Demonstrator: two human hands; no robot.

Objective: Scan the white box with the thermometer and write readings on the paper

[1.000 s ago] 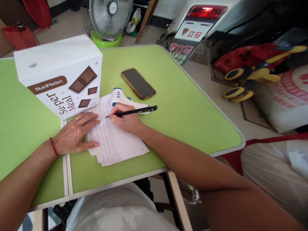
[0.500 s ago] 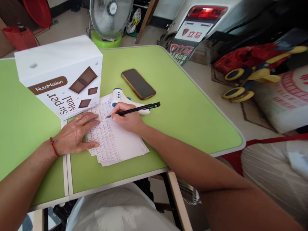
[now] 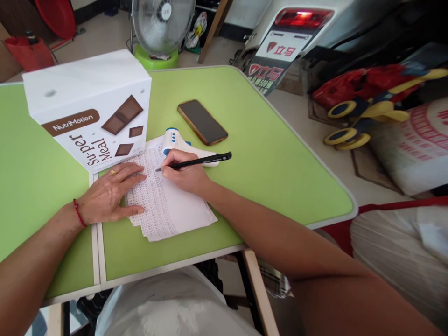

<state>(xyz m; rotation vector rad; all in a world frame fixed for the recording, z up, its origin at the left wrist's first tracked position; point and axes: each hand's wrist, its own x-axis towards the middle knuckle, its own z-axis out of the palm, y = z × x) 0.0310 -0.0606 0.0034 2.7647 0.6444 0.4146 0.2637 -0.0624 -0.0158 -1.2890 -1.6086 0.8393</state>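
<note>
A black pen (image 3: 206, 159) is gripped in my right hand (image 3: 185, 173), its tip at the written part of a sheet of paper (image 3: 189, 212). Rows of small handwriting cover the sheet's left side, and its right side is blank. More sheets seem to lie beneath it. My left hand (image 3: 110, 193) rests flat with fingers spread on the paper's left edge, a ring and a red bracelet on it. Just beyond my right hand lies a white and blue handheld device (image 3: 174, 140), like a forehead thermometer, partly hidden by that hand.
A white NutriMotion box (image 3: 91, 112) stands behind my left hand. A phone (image 3: 203, 122) lies farther back on the green table (image 3: 273, 172). Past the table are a fan (image 3: 163, 23), a white scooter rear (image 3: 301, 28) and a printed sack (image 3: 413, 144).
The pen has tilted very slightly in my right hand. The whole view has shifted a touch; my left hand stays in place on the paper.
</note>
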